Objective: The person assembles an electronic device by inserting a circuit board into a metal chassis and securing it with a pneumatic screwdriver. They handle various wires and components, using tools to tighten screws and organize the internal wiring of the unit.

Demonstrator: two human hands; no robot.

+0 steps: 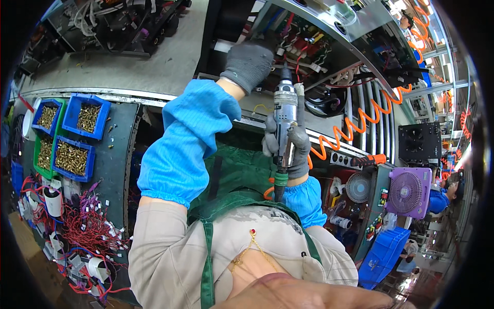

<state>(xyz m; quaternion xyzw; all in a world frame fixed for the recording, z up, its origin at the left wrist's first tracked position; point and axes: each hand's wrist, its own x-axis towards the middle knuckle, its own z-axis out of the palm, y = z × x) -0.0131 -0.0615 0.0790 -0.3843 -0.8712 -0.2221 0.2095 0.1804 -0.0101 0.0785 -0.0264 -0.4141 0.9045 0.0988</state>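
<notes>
At the left, 3 blue bins [80, 132] held brass-coloured screws, and a few loose screws [111, 147] lay beside them on the dark table [116, 172]; 1 of these could have rolled off if a blue sleeve [177, 136] brushed the tabletop. Nearer, red wires [92, 221] lay in a heap, likely to snag if pulled. In the middle, the gloved left hand [248, 66] reached far, curled like a fist; what it gripped, if anything, I could not tell. It sat just left of the power screwdriver's tip, so a slip of the bit could have struck the fingers. The power screwdriver [286, 110] stood between the hands, pointing far toward an open metal case [355, 54], with the gloved right hand [298, 144] wrapped around its body. A tilted push could have skidded the tip into the thin red cables [300, 57] inside. Further right, the coiled orange hose [355, 126] stretched past the case, and might have tugged the tool sideways if it caught on an edge.
</notes>
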